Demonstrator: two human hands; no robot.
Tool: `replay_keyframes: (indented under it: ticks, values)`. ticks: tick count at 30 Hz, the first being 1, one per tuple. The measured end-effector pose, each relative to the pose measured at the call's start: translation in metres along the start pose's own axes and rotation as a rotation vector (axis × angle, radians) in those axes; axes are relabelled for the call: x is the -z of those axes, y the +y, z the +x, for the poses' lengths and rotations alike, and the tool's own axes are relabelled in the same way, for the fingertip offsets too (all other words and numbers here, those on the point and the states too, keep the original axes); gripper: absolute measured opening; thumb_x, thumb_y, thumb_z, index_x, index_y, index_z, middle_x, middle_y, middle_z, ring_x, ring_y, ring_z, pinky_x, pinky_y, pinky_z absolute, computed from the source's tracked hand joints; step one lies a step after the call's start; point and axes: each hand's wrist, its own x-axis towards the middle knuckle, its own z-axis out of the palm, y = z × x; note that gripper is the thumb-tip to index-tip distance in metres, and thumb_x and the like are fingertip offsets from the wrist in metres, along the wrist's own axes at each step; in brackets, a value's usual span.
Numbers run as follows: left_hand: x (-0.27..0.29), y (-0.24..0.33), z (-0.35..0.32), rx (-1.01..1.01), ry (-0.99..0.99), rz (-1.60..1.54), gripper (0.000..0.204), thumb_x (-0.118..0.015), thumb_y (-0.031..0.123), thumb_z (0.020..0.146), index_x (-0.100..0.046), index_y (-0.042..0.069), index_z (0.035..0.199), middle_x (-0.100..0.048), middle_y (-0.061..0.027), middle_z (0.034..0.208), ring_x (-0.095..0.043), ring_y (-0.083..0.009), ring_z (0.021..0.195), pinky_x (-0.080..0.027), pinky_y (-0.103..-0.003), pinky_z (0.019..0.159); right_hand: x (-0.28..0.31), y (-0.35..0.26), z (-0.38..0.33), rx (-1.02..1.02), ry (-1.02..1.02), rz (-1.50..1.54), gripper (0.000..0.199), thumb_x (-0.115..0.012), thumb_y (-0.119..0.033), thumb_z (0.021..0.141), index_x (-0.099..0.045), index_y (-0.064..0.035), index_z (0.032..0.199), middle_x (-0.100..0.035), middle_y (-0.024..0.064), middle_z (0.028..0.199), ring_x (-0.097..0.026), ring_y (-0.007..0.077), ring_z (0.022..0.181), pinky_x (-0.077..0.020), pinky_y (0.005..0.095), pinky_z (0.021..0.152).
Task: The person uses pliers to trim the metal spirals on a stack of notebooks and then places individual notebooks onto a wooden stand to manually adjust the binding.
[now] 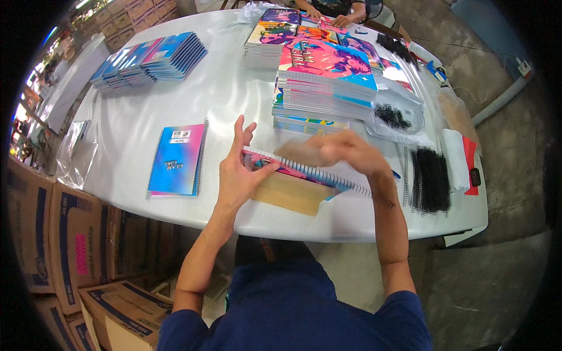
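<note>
While the left hand point(237, 175) pinches a spiral notebook point(266, 161) between thumb and fingers at its left end, the right hand point(351, 153) lies over the coil point(319, 175); motion blur, cannot tell whether its fingers grip anything. Notebook is above the near part of the white desk point(228, 96), coil sloping down to the right. Tan panel point(290, 196) shows directly on its near side. To the left, apart: blue-pink notebook point(177, 159), lying flat. To the right: bundle of black coils point(430, 180). Beyond the hands: tall notebook stack point(325, 88), pink illustrated cover on top; more coils point(392, 116) on white wrapping beside it. Far left: rows of blue notebooks point(152, 58). Far edge: another person's hands point(341, 21).
</note>
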Motion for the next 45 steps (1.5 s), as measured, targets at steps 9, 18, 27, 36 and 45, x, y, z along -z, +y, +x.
replay_keyframes:
  ticks: [9, 18, 27, 36, 45]
  values:
    - [0.004, -0.008, -0.001, 0.006, -0.002, -0.199, 0.100, -0.078, 0.012, 0.078, -0.014, 0.011, 0.154, -0.036, -0.0224, 0.149, -0.037, -0.0341, 0.137, -0.037, -0.038, 0.108, -0.004, -0.004, 0.014, 0.070, 0.011, -0.204, 0.042, -0.061, -0.036, 0.092, -0.068, 0.0002, 0.112, -0.071, 0.0114, 0.097, -0.062, 0.0167, 0.089, -0.0471, 0.0287, 0.078]
    - [0.003, -0.004, -0.002, 0.046, 0.003, -0.281, 0.086, -0.073, 0.006, 0.082, -0.023, 0.008, 0.152, -0.037, -0.0214, 0.149, -0.039, -0.0297, 0.136, -0.042, -0.034, 0.101, -0.002, -0.011, 0.018, -0.001, 0.082, -0.330, 0.044, -0.058, -0.040, 0.093, -0.070, 0.0011, 0.103, -0.064, 0.0053, 0.080, -0.055, 0.0119, 0.077, -0.0449, 0.0282, 0.068]
    - [0.002, -0.008, -0.010, 0.053, -0.016, -0.289, 0.087, -0.071, 0.000, 0.081, -0.022, 0.008, 0.152, -0.038, -0.0200, 0.148, -0.040, -0.0289, 0.136, -0.041, -0.035, 0.103, -0.008, 0.012, 0.013, -0.067, 0.100, -0.121, 0.043, -0.060, -0.037, 0.093, -0.069, 0.0018, 0.108, -0.071, 0.0134, 0.092, -0.062, 0.0167, 0.084, -0.0486, 0.0320, 0.078]
    - [0.009, -0.006, -0.010, 0.134, -0.036, -0.452, 0.082, -0.067, -0.001, 0.085, -0.021, 0.010, 0.153, -0.037, -0.0207, 0.149, -0.041, -0.0264, 0.133, -0.040, -0.035, 0.103, -0.020, -0.003, 0.018, 0.151, 0.086, -0.102, 0.042, -0.061, -0.038, 0.092, -0.070, 0.0016, 0.102, -0.069, 0.0094, 0.088, -0.060, 0.0142, 0.083, -0.0486, 0.0299, 0.075]
    - [-0.001, -0.006, -0.008, 0.058, 0.017, -0.400, 0.080, -0.065, -0.001, 0.086, -0.023, 0.010, 0.152, -0.032, -0.0202, 0.152, -0.050, -0.0210, 0.125, -0.048, -0.030, 0.095, -0.018, 0.006, 0.036, -0.076, -0.020, -0.466, 0.045, -0.059, -0.043, 0.091, -0.072, -0.0013, 0.102, -0.071, 0.0121, 0.090, -0.063, 0.0197, 0.076, -0.0497, 0.0322, 0.072]
